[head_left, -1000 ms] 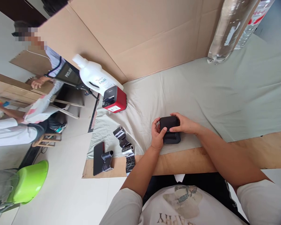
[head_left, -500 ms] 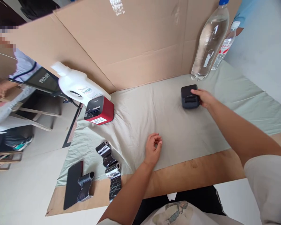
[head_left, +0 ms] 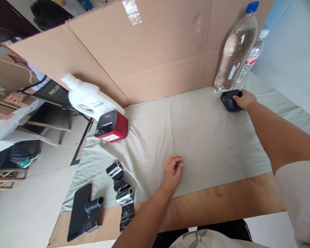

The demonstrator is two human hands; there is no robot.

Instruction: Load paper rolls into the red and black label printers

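At the back right of the cloth, my right hand grips a small black printer by its right side, thumb on top. The printer looks tilted and sits right by the base of a big clear bottle with a blue cap; whether they touch I cannot tell. My left hand rests on the cloth near the front edge, its fingers loosely curved and nothing in them. A red and black printer stands at the left, well away from both hands.
A white jug leans behind the red printer against a cardboard wall. A smaller bottle stands behind the big one. Black shiny rolls and a dark phone lie front left. Another person's hand shows far left.
My right hand has carried the black printer right and back, close to the big bottle, and the printer has tipped. My left hand has stayed in place, and the view has shifted slightly.
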